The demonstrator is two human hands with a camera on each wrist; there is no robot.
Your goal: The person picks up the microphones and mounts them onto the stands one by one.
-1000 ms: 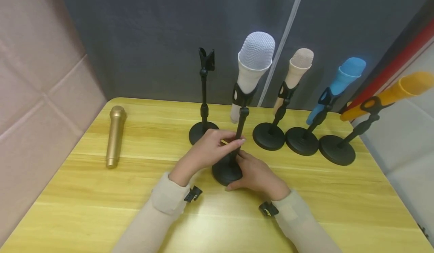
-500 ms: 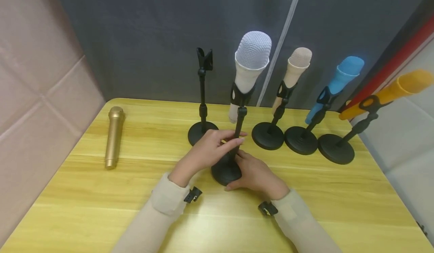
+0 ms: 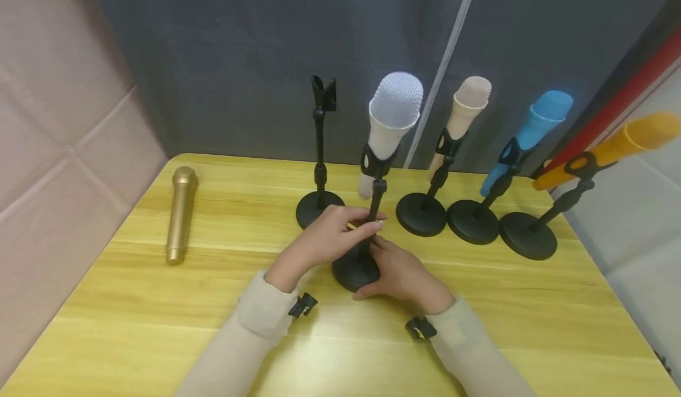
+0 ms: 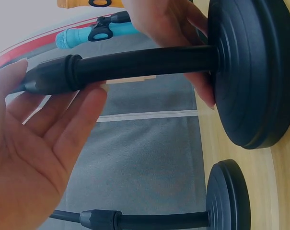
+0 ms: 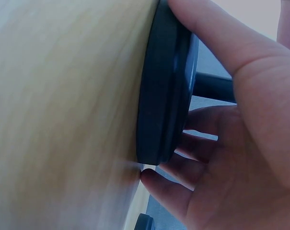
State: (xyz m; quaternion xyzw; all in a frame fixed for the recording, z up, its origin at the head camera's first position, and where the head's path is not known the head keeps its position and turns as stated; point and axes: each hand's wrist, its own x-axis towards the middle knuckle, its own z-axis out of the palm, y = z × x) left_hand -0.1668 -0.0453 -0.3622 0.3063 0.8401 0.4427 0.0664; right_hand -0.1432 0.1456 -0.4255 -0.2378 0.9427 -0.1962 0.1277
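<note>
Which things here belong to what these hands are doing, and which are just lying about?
Likely in the job:
left hand
right hand
held stand
white microphone in its clip

Apparently just about:
gold microphone
empty stand
beige microphone
blue microphone
orange microphone
their stands

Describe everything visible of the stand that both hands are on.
The stand is black, with a smooth, plastic-looking finish. It has a round, stepped base, a slim pole with a thicker collar, and a clip holding a white microphone tilted head-up. It stands upright, base apparently resting on the table. The left hand lightly grips around the collar; the right hand holds the base's edge.
</note>
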